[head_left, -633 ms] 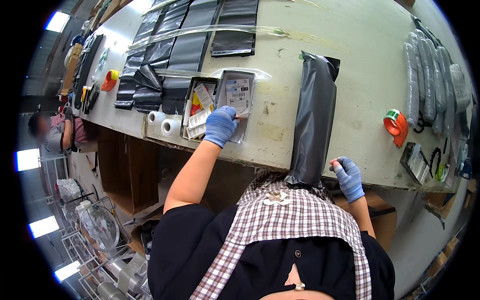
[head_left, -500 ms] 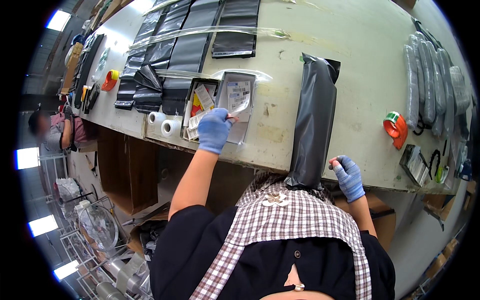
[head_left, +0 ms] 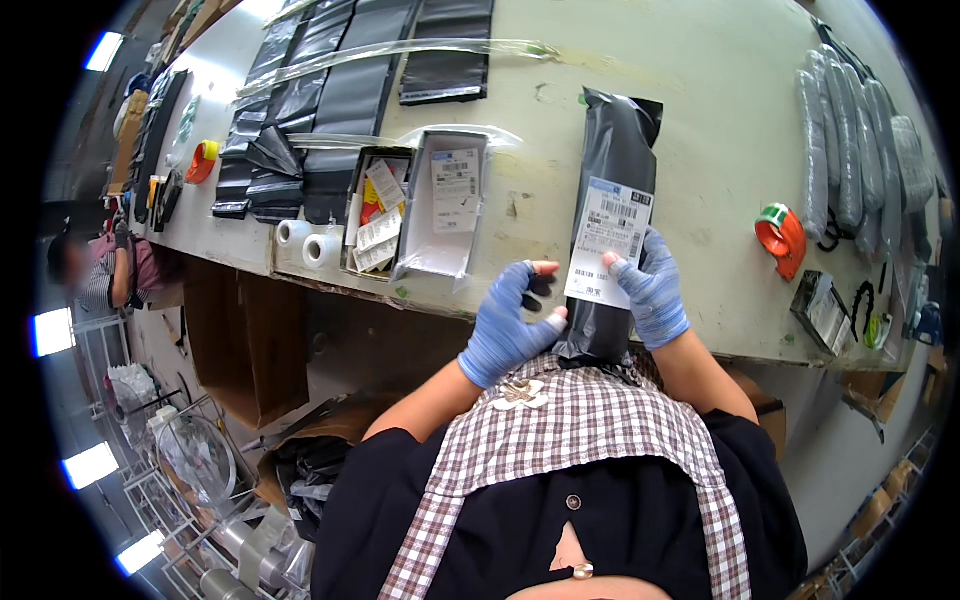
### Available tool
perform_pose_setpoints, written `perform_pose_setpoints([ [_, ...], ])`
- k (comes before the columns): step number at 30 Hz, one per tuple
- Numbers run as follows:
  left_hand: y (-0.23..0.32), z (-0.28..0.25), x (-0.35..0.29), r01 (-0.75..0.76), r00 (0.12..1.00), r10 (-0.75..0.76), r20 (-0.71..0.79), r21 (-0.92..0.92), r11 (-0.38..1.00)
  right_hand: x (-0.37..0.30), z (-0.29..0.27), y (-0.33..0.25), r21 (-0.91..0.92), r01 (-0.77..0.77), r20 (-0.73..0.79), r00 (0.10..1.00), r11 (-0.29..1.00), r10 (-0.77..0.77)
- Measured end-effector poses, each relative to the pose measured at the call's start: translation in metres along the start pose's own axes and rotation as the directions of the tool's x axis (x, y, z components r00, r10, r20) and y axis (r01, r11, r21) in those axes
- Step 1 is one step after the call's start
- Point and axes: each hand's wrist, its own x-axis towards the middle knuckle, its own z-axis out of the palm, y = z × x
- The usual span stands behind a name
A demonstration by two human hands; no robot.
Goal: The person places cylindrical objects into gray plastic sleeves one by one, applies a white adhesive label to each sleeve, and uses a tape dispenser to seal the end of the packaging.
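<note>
A long black plastic mailer bag (head_left: 612, 140), filled out by what is inside, lies at the table's front edge with its near end against my apron. On its upper face sits a white shipping label (head_left: 608, 235). My right hand (head_left: 652, 292), in a blue fingertip-less glove, grips the bag's right side, thumb pressed on the label. Just left of the bag, my left hand (head_left: 512, 322) is open and empty, thumb and fingers apart. A grey tray (head_left: 410, 225) with more labels stands farther left, beside a small box (head_left: 352, 255) of labels and cards.
Flat black bags (head_left: 345, 100) lie under clear tape strips at the far left. Two white rolls (head_left: 320, 250) sit at the front edge. On the right are an orange tape dispenser (head_left: 785, 245), grey wrapped tubes (head_left: 850, 150) and a small box (head_left: 822, 312). Another person (head_left: 120, 270) works at far left.
The label has gone from my left hand onto the bag. My left hand has moved right, away from the tray, and opened. My right hand has come in onto the bag.
</note>
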Motion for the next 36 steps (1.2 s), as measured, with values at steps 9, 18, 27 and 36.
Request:
perform_pose_setpoints([
  [9,-0.003,0.01,0.011,0.523,0.852,-0.389,0.351,-0.618,0.587,-0.002,-0.011,-0.009,-0.052,0.081,-0.032,0.996,0.995,-0.083],
  [18,-0.003,0.015,0.015,0.526,0.85,-0.38,0.365,-0.617,0.585,-0.005,-0.016,-0.01,-0.117,0.122,-0.045,0.991,0.986,-0.127],
  [27,-0.002,0.016,0.011,0.472,0.882,-0.332,0.336,-0.641,0.605,-0.006,-0.016,-0.005,-0.127,0.128,-0.013,0.991,0.984,-0.131],
  [36,-0.006,0.012,0.007,0.468,0.884,-0.327,0.336,-0.659,0.589,-0.008,-0.014,-0.004,-0.148,0.098,-0.023,0.995,0.984,-0.102],
])
